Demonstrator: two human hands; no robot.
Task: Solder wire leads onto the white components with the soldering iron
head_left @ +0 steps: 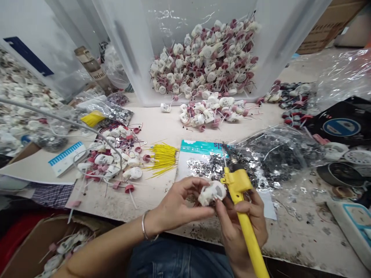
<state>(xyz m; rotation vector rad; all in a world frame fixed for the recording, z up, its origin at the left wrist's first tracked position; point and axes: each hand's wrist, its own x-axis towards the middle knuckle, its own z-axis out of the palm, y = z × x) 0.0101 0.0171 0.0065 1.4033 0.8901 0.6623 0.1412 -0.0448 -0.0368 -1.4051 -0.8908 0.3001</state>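
Note:
Near the front edge of the table, my left hand (185,202) is closed on a small white plastic housing (213,192), its thumb below and fingers above. My right hand (246,224) grips a yellow soldering iron (242,204), tip pointing up and away; its thumb or a finger also touches the housing's underside. Behind the iron's tip lie small metal plates (199,166) on a white and teal sheet (189,146). A fan of yellow wires (164,158) rests to the left of the sheet. What is inside the housing is hard to make out.
A large translucent bin (139,90) full of white and pink parts stands at the back. More housings (205,112) lie before it, others (113,158) at left. Plastic bags of metal plates (275,154) and a black spool (342,123) are on the right. A cardboard box (26,251) sits lower left.

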